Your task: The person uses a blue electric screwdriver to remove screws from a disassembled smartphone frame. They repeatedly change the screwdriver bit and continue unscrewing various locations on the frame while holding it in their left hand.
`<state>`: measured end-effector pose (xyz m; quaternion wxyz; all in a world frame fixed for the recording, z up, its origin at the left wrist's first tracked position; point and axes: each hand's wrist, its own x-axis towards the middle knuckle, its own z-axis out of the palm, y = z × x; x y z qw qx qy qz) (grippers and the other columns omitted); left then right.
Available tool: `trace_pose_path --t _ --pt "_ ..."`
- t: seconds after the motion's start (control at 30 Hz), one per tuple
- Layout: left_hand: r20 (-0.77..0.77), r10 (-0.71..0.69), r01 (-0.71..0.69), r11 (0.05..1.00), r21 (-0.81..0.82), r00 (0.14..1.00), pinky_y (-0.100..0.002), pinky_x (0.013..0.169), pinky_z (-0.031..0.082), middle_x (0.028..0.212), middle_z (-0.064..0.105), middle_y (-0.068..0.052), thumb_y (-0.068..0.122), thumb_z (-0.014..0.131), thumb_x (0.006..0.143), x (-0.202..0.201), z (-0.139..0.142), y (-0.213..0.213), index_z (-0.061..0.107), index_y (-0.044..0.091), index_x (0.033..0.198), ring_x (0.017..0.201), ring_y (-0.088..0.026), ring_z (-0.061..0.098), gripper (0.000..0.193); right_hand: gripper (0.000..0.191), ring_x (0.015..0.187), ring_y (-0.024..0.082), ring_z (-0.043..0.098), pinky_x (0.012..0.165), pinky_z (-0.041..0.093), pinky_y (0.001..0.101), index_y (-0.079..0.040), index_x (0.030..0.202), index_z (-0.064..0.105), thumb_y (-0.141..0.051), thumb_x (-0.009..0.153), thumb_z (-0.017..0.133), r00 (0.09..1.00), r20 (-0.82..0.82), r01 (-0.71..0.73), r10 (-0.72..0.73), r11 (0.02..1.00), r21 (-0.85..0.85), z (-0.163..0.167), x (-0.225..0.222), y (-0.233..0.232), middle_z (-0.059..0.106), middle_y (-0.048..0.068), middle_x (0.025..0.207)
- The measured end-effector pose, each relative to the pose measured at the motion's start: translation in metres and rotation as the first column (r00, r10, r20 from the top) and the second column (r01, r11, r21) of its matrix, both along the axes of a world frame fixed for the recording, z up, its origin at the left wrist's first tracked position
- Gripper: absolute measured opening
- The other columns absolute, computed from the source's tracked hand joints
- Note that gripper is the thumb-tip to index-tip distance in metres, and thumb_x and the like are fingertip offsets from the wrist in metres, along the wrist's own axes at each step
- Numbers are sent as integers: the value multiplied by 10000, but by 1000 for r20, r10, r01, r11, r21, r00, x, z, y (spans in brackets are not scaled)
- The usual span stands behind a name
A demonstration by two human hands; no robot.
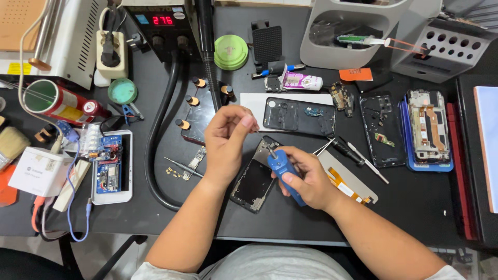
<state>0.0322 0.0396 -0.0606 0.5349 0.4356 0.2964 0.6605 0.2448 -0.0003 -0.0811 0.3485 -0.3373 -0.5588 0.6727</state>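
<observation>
Screwdriver (284, 173), blue-handled, sat clamped in our right hand (306, 181) over the open phone frame (257, 179) on the table (415, 207), while our left hand (225, 140) pinched its fingers (248, 122) together on the thin bit, best seated straight before turning.

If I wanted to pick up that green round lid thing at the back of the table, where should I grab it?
Grip the green lid by its round edge, fingers on opposite sides, coming straight down from above. It lies flat, so the edge is probably the only part to hold. The black hose stands close on its left, so pinch it front to back.
</observation>
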Motion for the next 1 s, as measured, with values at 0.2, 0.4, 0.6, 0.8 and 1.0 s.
trace_pose_path --t 0.2,0.4,0.6,0.8,1.0 --pt "165 160 -179 978 109 973 -268 841 462 1004 597 -57 94 600 1083 -4 4 1 563 41 1081 887 -133 554 65 485 657 122 643 616 553 269 3 1329 556 -222 911 658 998 51 -28 22 993 118 -1 1 -2 699 113 965" --pt "282 -2 -44 986 158 959 -261 744 458 810 525 -10 180 474 1253 -22 -1 12 511 58 962 761 -130 540 317 517 665 145 634 627 538 287 10 1366 522 -256 939 641 996 -55 72 -69 996 61 -7 5 1 680 134 999" --pt "-945 -3 -155 986 -57 328 -374 714 497 847 661 -146 353 685 1002 -24 20 -12 619 -6 923 778 -259 631 374 530 685 191 631 640 558 320 18 1405 485 -278 986 620 937 -291 216 -195 976 42 -11 9 4 641 174 1026" --pt "-984 -62 -79 996 -49 -167 -476 751 525 1131 598 -229 562 919 511 17 32 -58 424 -155 1381 988 -387 587 1232 540 657 211 638 605 546 321 8 1412 470 -313 992 582 888 -341 335 -309 942 17 -10 12 11 622 184 1016" --pt "-994 -62 -77 995 -55 -90 -463 769 533 1138 574 -216 355 894 673 23 22 -70 346 -145 1441 1028 -363 561 1067 472 684 208 635 633 566 340 -26 1420 440 -172 1001 602 890 -374 297 -259 954 45 -9 12 14 610 174 1035"
